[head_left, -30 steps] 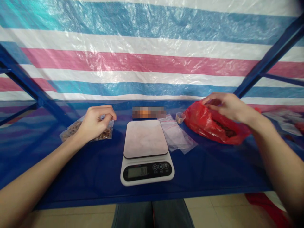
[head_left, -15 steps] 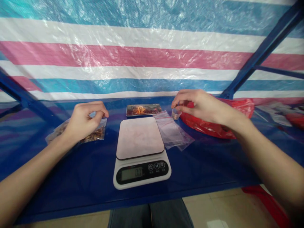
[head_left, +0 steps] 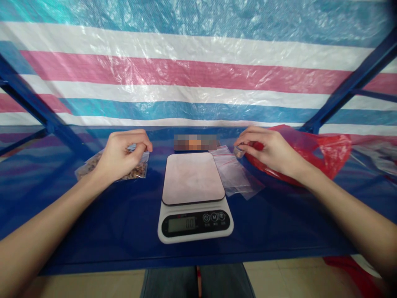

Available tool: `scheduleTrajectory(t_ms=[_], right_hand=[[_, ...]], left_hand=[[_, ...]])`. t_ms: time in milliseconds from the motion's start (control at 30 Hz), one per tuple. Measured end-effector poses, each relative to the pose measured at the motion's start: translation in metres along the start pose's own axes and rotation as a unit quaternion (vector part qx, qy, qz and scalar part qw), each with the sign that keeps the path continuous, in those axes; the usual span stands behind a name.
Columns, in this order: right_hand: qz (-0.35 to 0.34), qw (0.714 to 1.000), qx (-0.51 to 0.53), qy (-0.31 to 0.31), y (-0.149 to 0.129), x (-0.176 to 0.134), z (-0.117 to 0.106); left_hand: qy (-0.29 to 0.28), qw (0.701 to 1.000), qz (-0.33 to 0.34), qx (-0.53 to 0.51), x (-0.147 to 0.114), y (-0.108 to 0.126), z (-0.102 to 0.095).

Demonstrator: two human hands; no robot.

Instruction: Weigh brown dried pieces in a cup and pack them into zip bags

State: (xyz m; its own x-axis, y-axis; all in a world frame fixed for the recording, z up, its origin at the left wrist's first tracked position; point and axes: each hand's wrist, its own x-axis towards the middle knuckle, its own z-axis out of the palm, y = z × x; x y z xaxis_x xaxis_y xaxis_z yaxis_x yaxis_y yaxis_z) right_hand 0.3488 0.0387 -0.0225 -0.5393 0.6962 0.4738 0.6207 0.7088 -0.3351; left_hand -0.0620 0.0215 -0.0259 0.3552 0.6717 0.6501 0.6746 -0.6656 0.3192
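Note:
My left hand (head_left: 125,153) is closed, thumb against curled fingers, above a clear zip bag (head_left: 139,170) of brown pieces. What its fingertips hold, if anything, is hidden. With thumb and fingers, my right hand (head_left: 263,147) grips the rim of a small clear plastic cup (head_left: 238,152); some brownish contents show faintly inside. Between my hands stands a white kitchen scale (head_left: 194,178), its display reading 0.0. Flat clear zip bags (head_left: 234,176) lie against its right side, just in front of the cup.
A red plastic bag (head_left: 328,153) spreads behind and under my right hand and wrist. Behind the scale lies a flat, blurred-out object (head_left: 194,142). Blue frame bars (head_left: 335,95) slant up on both sides before a striped plastic sheet (head_left: 186,70). The blue table (head_left: 130,236) ends just before my lap.
The view has shifted slightly, moving everything to the right in the picture. My right fingers have closed more tightly around the cup's rim. My left hand keeps its curled pose.

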Motion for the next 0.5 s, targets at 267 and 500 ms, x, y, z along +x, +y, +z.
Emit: scheduleTrajectory(t_ms=[267, 500], right_hand=[[-0.007, 1.000, 0.002, 0.002, 0.0012, -0.0020, 0.0031], [0.012, 0.999, 0.013, 0.040, -0.0007, 0.0006, 0.0012]], left_hand=[[-0.008, 1.000, -0.007, 0.005, 0.0003, 0.0030, -0.0024], [-0.009, 1.000, -0.008, 0.016, -0.0012, -0.0010, -0.0033]])
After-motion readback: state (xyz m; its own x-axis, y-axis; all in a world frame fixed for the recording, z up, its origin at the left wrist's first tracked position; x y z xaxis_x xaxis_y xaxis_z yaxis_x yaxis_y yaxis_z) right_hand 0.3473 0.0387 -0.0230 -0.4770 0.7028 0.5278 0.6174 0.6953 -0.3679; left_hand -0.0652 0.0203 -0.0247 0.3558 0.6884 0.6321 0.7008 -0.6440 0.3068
